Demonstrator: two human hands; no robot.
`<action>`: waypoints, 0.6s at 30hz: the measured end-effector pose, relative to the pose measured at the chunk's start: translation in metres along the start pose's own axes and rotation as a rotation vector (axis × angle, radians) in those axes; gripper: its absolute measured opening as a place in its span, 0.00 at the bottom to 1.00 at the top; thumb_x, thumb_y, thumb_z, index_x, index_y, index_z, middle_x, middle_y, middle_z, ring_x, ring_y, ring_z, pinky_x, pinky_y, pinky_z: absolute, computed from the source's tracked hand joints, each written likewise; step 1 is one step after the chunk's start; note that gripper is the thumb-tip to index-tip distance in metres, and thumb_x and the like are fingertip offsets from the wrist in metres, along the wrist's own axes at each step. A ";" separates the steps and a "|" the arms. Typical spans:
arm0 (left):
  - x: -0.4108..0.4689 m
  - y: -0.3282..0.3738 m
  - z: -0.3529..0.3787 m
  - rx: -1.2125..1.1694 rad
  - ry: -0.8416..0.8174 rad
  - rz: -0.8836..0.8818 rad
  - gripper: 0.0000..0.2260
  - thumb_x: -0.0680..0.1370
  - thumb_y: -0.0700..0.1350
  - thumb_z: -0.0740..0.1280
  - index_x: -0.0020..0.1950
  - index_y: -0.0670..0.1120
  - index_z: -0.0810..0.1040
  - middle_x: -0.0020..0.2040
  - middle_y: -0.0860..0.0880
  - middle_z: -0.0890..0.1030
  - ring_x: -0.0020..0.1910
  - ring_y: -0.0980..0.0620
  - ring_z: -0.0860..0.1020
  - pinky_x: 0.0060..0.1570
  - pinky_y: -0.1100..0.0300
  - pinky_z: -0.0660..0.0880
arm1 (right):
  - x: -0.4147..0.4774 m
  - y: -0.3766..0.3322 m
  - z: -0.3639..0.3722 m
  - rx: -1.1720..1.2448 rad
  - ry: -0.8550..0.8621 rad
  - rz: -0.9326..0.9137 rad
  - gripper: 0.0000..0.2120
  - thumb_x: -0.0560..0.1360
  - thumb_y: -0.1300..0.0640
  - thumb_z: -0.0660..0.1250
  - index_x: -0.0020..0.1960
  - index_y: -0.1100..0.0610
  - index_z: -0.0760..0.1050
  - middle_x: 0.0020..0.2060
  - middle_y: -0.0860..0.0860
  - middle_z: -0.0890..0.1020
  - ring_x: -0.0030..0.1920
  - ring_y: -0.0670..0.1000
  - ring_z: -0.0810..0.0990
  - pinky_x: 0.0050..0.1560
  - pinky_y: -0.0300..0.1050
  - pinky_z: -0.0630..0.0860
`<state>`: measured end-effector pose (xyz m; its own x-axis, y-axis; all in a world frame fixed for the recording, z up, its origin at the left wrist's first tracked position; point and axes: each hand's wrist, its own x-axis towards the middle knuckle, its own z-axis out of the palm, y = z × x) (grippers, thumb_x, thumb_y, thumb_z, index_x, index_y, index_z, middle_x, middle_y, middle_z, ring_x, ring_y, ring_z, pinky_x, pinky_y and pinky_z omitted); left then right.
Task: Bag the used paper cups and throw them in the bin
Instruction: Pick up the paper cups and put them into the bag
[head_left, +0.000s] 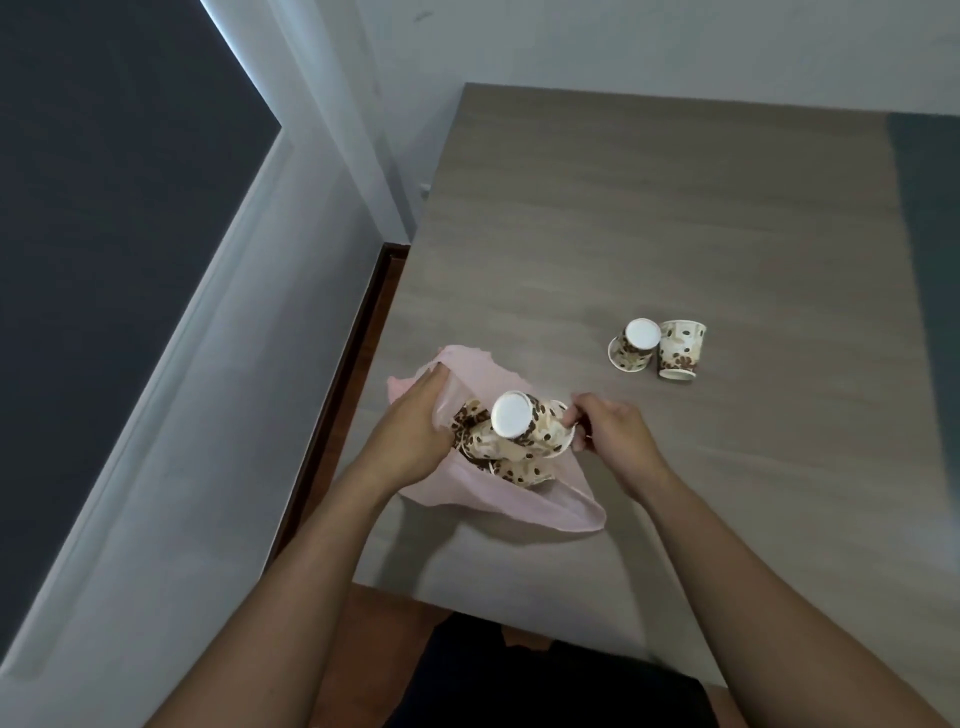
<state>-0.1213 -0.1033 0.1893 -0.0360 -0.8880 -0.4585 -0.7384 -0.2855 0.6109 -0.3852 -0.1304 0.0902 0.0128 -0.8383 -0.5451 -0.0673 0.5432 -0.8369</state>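
Near the front-left edge of the table (675, 208) sits a pink bag (566, 512), thin plastic, crumpled on the gray wood-grain top w/ its mouth pulled open. The left hand (410, 426) is at the bag's left side, fingers curled round the plastic edge and gripping it so the opening stays wide. The right hand (613, 436) is at the bag's right side, thumb and fingers pinching the rim of a held cup (535, 423). That cup lies tilted over the opening, white base twd the camera, rim twd the right hand. Under it are bagged cups (519, 470), several w/ the same brown coffee-bean print, jumbled together; exact count can't be told. Well apart, farther back and to the right on the table, is a tipped cup (631, 348) w/ its white base up, touching a second loose cup (680, 351) just beside it; can't tell whether that one stands or leans. Both forearms are bare and reach in from the bottom of the view. A pale wall (234, 415) runs along the left, w/ a strip of brown floor (374, 338) btwn it and the table edge. Dark clothing (545, 686) shows at the bottom edge.
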 end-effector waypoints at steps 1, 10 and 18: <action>-0.001 0.002 0.002 -0.010 -0.020 0.002 0.34 0.80 0.35 0.67 0.84 0.55 0.64 0.74 0.55 0.76 0.68 0.49 0.77 0.62 0.54 0.75 | -0.007 0.002 0.003 -0.034 -0.030 -0.019 0.21 0.85 0.52 0.66 0.41 0.63 0.87 0.27 0.58 0.80 0.30 0.54 0.78 0.43 0.47 0.77; -0.009 0.015 0.008 -0.066 -0.079 0.089 0.39 0.82 0.36 0.68 0.89 0.52 0.54 0.85 0.59 0.60 0.83 0.58 0.61 0.76 0.64 0.62 | -0.037 0.018 0.055 -0.345 -0.275 -0.168 0.14 0.82 0.47 0.65 0.49 0.48 0.89 0.42 0.47 0.89 0.45 0.50 0.87 0.53 0.51 0.81; 0.001 0.054 0.003 -0.188 -0.035 0.185 0.36 0.85 0.34 0.65 0.89 0.54 0.55 0.83 0.60 0.64 0.75 0.69 0.60 0.63 0.80 0.60 | -0.036 0.017 0.060 -0.585 -0.402 -0.349 0.07 0.82 0.56 0.71 0.58 0.56 0.84 0.54 0.51 0.86 0.53 0.50 0.82 0.55 0.38 0.75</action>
<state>-0.1636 -0.1187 0.2201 -0.1840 -0.9193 -0.3479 -0.5790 -0.1846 0.7941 -0.3272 -0.0884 0.0928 0.4819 -0.8136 -0.3254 -0.5053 0.0454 -0.8617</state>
